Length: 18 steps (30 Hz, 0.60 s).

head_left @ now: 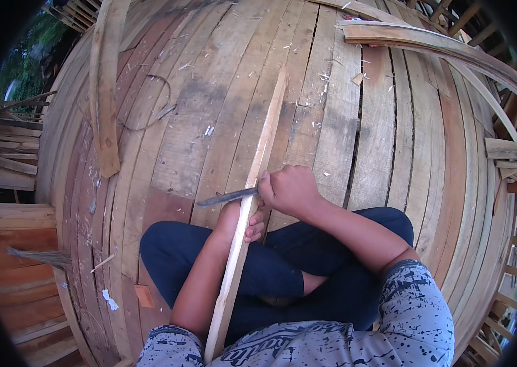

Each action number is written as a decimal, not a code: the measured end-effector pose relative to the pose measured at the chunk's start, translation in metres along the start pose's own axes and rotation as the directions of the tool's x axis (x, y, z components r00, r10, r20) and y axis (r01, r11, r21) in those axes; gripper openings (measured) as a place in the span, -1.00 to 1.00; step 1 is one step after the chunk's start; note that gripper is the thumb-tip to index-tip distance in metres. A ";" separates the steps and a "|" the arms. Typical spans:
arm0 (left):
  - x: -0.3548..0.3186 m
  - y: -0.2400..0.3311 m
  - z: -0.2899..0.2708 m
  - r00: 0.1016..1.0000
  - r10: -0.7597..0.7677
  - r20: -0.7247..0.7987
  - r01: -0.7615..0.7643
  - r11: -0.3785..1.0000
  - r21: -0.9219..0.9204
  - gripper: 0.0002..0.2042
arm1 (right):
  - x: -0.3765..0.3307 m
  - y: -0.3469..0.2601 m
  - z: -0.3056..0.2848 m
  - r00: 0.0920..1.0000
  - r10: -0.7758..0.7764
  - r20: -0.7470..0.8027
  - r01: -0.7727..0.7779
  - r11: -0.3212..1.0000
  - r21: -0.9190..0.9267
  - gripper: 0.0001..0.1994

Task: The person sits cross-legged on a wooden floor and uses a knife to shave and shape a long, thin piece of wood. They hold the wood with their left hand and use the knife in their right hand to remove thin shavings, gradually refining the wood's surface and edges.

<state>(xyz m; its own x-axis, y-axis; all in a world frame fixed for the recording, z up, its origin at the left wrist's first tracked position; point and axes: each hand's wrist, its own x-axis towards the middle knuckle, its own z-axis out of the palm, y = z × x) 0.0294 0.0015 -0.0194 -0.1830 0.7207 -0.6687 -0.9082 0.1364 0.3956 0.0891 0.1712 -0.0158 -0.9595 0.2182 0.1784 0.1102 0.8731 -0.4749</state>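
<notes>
A long, pale wooden strip (232,266) slants from my lap up across the plank floor, its far end narrowing to a tip. My left hand (247,224) is wrapped round the strip from beneath, fingers curled over its right side. Just above it, my right hand (289,191) is closed round a knife, its handle hidden in the fist. The dark blade (225,198) lies across the strip and points left, its edge against the wood. Freshly cut, lighter wood shows along the strip's upper face.
I sit cross-legged on the plank floor (209,104), scattered with shavings. A board (105,104) lies at the left, and a long curved-looking beam (430,43) at the far right. A thin cord loop (170,92) and a bristle bundle (41,255) are on the left side.
</notes>
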 end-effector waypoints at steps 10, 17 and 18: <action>0.005 0.004 0.004 0.998 -0.063 0.008 0.064 0.991 -0.118 -0.62 | 0.022 0.015 0.002 0.995 0.051 -0.088 -0.047 0.997 0.054 -0.49; 0.003 0.003 -0.006 0.999 -0.023 0.028 0.026 0.994 -0.107 -0.71 | 0.018 0.009 0.009 0.996 0.055 -0.074 -0.052 0.998 0.044 -0.49; 0.005 0.003 -0.009 0.999 -0.031 0.033 0.035 0.990 -0.138 -0.70 | 0.022 0.013 0.011 0.989 0.093 -0.111 -0.087 0.994 0.060 -0.49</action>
<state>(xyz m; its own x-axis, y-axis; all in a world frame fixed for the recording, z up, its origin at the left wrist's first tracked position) 0.0227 -0.0002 -0.0272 -0.1424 0.7379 -0.6597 -0.9574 0.0664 0.2809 0.0667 0.1829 -0.0274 -0.9101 0.3459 0.2280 0.1776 0.8230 -0.5395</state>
